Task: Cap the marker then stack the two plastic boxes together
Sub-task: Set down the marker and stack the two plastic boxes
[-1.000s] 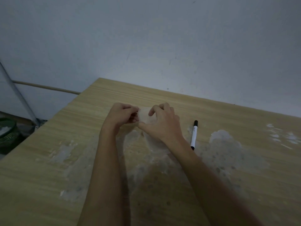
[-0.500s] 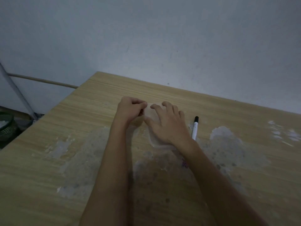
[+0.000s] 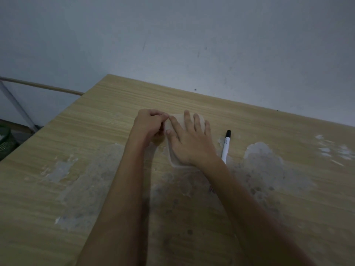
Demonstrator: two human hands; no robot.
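A clear plastic box [image 3: 173,160] lies on the wooden table [image 3: 96,131], mostly covered by my right hand [image 3: 192,143], which rests flat on top with its fingers spread. My left hand [image 3: 148,125] is curled at the box's far left corner, its fingertips pinching the edge there. I cannot tell apart a second box under the hands. A white marker [image 3: 225,146] with its black cap on lies on the table just right of my right hand, pointing away from me.
The tabletop has worn pale patches [image 3: 265,160] to the right and in front of me. A grey wall [image 3: 192,45] stands right behind the table's far edge. A green basket [image 3: 4,139] sits on the floor beyond the left edge.
My right hand has flattened from a curled grip onto the top of the box. Both hands stay at the box. The marker has not moved.
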